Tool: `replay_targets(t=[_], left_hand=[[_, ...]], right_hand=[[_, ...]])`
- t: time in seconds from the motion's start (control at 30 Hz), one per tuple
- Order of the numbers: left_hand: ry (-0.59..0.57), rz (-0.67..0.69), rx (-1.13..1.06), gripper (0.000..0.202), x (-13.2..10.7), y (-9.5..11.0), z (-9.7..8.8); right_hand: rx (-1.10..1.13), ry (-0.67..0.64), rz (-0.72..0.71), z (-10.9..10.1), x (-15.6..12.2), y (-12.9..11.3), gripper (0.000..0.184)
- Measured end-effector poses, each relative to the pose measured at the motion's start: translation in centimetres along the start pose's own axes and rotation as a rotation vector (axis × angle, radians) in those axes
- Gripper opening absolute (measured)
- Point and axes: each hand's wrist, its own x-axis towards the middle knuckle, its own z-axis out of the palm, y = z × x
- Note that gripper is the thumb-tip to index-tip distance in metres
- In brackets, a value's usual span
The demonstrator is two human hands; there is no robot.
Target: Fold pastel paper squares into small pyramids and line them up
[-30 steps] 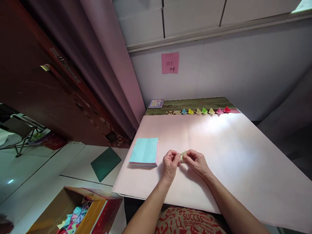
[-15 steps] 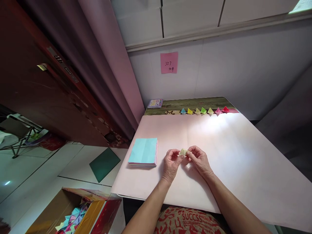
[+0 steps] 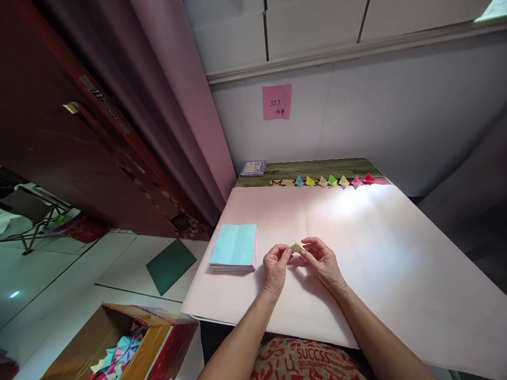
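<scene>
A small folded piece of pale yellow paper point(image 3: 297, 247) is held just above the table between both hands. My left hand point(image 3: 276, 266) pinches its left side between thumb and fingers. On its right side, my right hand point(image 3: 322, 262) grips it with the thumb in front and fingers curled behind. Left of my hands lies a stack of square paper point(image 3: 233, 245), light blue on top with pink and other sheets below. A row of several small folded paper pieces point(image 3: 332, 180) in blue, yellow, green, pink and red stands along the table's far side.
The table point(image 3: 380, 274) has a pale pink cover. A small booklet or packet point(image 3: 253, 168) lies at its far left corner. On the floor, an open cardboard box point(image 3: 79, 338) holds colourful folded paper point(image 3: 119, 356). A pink note point(image 3: 277, 102) hangs on the wall.
My fingers have shifted on the folded paper, which has turned slightly. My left thumb has drawn a little to the left, and the view has moved slightly.
</scene>
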Motion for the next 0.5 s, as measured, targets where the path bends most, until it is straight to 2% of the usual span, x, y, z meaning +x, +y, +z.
replay_targets(t=[0.07,0.13,0.3,0.5], left_hand=[[-0.012,-0.012,-0.010,0.023,-0.01,-0.05,0.05],[-0.025,0.003,-0.003,0.022,-0.02,-0.15,0.07],[-0.079,0.071,0.040,0.021,0.03,-0.48,-0.01],[-0.119,0.003,0.128,0.027,-0.08,-0.36,0.19]], right_hand=[[0.021,0.002,0.017,-0.02,0.04,0.06,0.039],[-0.002,-0.023,0.027,-0.03,0.09,0.10,0.037],[-0.224,-0.011,-0.051,-0.23,0.06,0.17,0.029],[-0.315,-0.027,-0.074,-0.60,-0.04,0.30,0.028]])
